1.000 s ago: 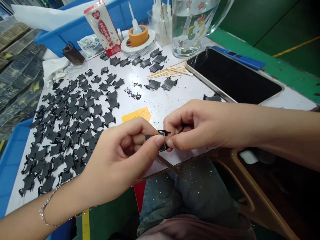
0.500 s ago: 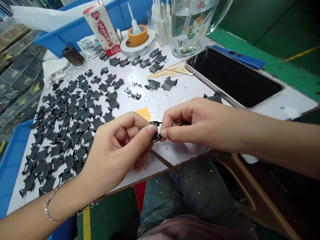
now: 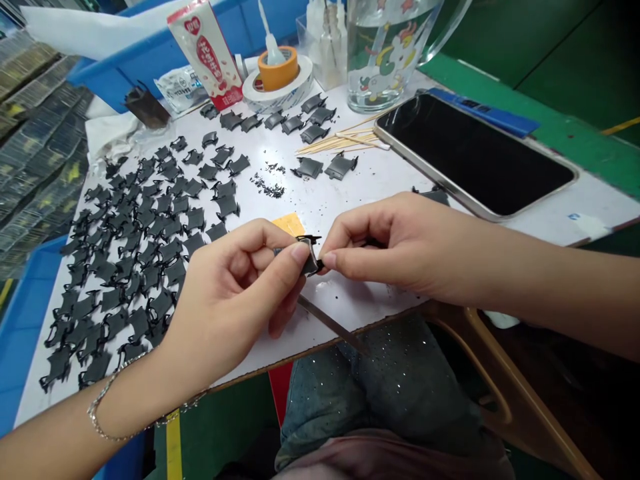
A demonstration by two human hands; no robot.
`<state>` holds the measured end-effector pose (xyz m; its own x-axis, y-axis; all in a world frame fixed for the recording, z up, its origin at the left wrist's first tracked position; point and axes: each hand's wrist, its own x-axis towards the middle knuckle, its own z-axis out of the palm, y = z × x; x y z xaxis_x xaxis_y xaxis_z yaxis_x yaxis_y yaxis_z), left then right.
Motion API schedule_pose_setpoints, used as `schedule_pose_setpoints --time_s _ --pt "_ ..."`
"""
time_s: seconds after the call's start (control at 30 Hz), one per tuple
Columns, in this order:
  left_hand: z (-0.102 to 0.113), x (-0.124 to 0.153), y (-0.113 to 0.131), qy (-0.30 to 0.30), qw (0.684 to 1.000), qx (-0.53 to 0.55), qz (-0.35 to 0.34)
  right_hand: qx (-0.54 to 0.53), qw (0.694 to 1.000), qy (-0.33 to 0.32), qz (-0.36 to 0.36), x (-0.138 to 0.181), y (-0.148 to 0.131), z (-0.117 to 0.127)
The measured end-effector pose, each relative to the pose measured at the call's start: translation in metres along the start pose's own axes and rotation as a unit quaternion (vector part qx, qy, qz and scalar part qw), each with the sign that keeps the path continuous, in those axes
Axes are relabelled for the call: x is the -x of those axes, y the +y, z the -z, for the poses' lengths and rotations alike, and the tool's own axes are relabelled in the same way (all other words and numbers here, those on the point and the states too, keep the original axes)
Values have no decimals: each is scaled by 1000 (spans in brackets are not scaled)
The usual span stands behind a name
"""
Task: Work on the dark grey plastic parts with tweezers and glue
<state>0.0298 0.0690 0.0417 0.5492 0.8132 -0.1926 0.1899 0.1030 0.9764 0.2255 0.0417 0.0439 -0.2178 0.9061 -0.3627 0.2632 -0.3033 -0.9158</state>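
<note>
My left hand [image 3: 240, 293] and my right hand [image 3: 395, 243] meet above the near edge of a white work board [image 3: 350, 193]. Both pinch one small black plastic part [image 3: 311, 257] between thumb and forefinger. A thin stick [image 3: 330, 325] pokes out below my left hand, slanting down to the right. Several identical black parts [image 3: 145, 247] lie in rows on the left half of the board. Two more black parts [image 3: 325, 167] lie apart near the middle.
A phone [image 3: 475, 157] lies screen-up at the right. At the back stand a glass jug [image 3: 385, 53], tape rolls [image 3: 277, 77], a red-and-white tube [image 3: 207, 53] and wooden toothpicks [image 3: 345, 140]. Blue bins [image 3: 150, 47] border the left and back. My lap is below the board.
Both hands have lifted slightly up and left with the black part. The part has turned a little between the fingertips.
</note>
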Motion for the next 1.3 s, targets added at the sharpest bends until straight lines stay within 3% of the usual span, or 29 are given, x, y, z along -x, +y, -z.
schedule_pose_setpoints --time_s 0.57,0.9,1.1,1.3 --pt "1 1 1 -7 999 -33 -13 33 999 -30 -30 -2 0 6" --pt "-1 1 -1 26 999 -17 -30 9 999 16 40 -2 4 -1" --pt "-2 0 -3 35 996 -56 -61 -13 1000 1 20 0 2 0" --pt "0 -1 0 0 991 -84 -100 -1 999 -31 -6 -2 1 6"
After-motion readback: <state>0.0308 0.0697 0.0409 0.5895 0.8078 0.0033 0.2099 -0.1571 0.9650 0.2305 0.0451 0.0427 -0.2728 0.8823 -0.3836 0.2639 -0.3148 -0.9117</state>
